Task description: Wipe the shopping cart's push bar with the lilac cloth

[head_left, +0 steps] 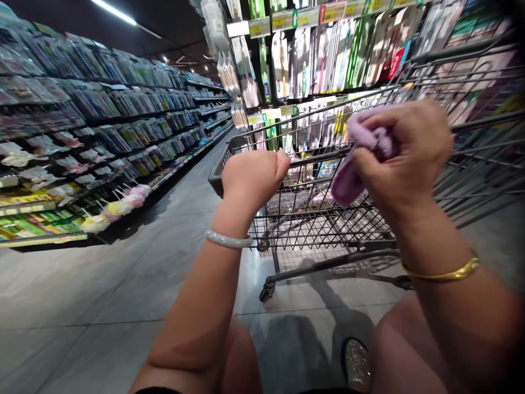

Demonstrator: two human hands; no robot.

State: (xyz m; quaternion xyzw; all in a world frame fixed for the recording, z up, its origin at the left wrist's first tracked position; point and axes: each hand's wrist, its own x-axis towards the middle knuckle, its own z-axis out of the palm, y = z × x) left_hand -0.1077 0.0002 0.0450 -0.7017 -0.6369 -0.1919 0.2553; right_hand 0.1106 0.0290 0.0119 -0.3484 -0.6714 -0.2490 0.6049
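Note:
A dark wire shopping cart [315, 221] stands in front of the body. My left hand [255, 171] is closed at the cart's upper side rail, near its left end; its knuckles face up and the fingertips are hidden. A pale bangle [228, 238] circles the left wrist. My right hand [410, 150] is closed round a bunched purple cloth [348, 178], held above the cart's side. Part of the cloth hangs down to the left of the fingers. On the right wrist is a gold bangle [443, 272].
A rack of packaged toothbrushes [303, 60] rises behind the cart. Long stocked shelves [135, 109] run along the aisle's left side, with pastel puffs [123, 205] at the near lower edge. A cart wheel [267, 290] rests on the grey tiled floor [159, 273].

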